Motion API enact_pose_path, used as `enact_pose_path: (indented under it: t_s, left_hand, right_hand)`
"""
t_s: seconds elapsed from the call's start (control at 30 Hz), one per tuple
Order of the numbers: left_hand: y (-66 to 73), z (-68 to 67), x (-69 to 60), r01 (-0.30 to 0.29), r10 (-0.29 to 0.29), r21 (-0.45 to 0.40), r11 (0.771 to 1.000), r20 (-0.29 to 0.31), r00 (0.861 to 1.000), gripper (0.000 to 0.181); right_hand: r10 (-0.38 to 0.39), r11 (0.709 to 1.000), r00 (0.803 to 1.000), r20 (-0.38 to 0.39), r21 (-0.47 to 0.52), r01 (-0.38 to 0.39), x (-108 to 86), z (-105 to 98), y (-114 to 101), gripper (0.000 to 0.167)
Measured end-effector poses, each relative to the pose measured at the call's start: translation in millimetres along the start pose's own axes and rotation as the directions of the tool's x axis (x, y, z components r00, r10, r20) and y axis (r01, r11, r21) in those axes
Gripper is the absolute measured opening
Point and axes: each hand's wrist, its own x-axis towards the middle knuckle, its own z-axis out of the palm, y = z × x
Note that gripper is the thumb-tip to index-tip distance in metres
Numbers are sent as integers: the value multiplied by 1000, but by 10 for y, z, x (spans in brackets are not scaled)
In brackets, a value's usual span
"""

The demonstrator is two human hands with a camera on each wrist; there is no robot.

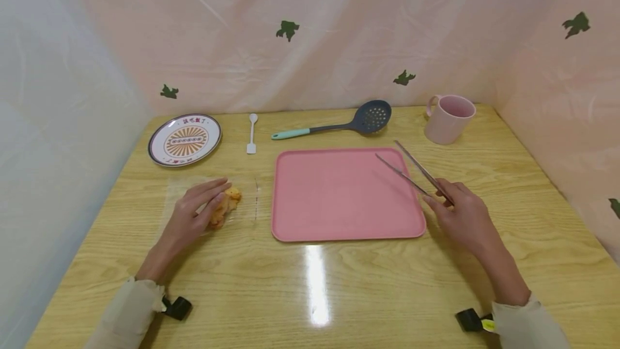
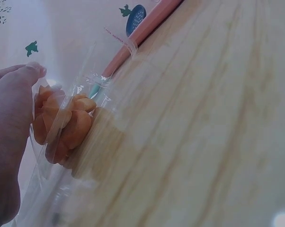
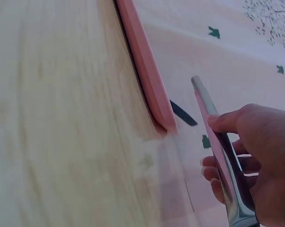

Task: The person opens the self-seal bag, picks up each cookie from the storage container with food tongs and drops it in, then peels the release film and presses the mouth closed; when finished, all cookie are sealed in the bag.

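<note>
Left of the tray, at its nine o'clock, the food [image 1: 225,211] lies low on the table [image 1: 232,284], with the clear plastic of a bag [image 1: 247,203] around it; the wrist view shows film across its front, though whether it is wholly inside I cannot tell. The left hand [image 1: 196,209] comes in from the food's nine o'clock, fingers fairly straight over its top and thumb close by; whether they pinch the bag is unclear. At the food's three o'clock sits the tray [image 1: 334,198]. Over the tray's one-to-two o'clock corner reach the tongs [image 1: 422,170], their tips apart, their arms held between the thumb and curled fingers of the right hand [image 1: 462,214] just beyond three o'clock. By my reading, the work is at an early stage: the tongs are in hand and the left hand is at the food, but the food is not out on the tray and the tongs are well apart from it, gripping nothing. Farther out from the food, the plate [image 1: 185,140] is at eleven o'clock, the spoon [image 1: 252,133] near one, and the skimmer [image 1: 363,119] and mug [image 1: 445,123] towards two, none of them touched by either hand.
</note>
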Motion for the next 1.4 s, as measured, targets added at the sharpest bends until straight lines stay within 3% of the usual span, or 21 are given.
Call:
enact_pose_path:
  t_s: [0.2, 0.37, 0.6, 0.77, 1.0, 1.4]
  left_hand:
    - [-9, 6, -1, -10, 10, -5, 1000, 1, 1000, 28]
    - [-8, 8, 7, -8, 8, -11, 1000, 3, 1000, 29]
    - [1, 1, 2, -4, 4, -4, 1000, 6, 1000, 30]
    - [-1, -4, 6, -4, 4, -4, 1000, 4, 1000, 30]
    - [-8, -13, 3, -5, 5, -10, 1000, 5, 1000, 29]
    - [-5, -21, -6, -5, 5, -8, 1000, 6, 1000, 29]
  right_hand:
    - [178, 983, 984, -16, -30, -179, -116, -125, 149, 48]
    - [308, 949, 951, -5, -64, -308, -209, -213, 247, 51]
    - [389, 917, 921, -8, -95, -388, -327, -268, 383, 46]
    - [420, 901, 907, -36, -101, -422, -379, -270, 431, 37]
    - [433, 896, 900, -45, -89, -435, -421, -258, 450, 52]
    - [398, 906, 914, -85, -120, -406, -446, -204, 469, 51]
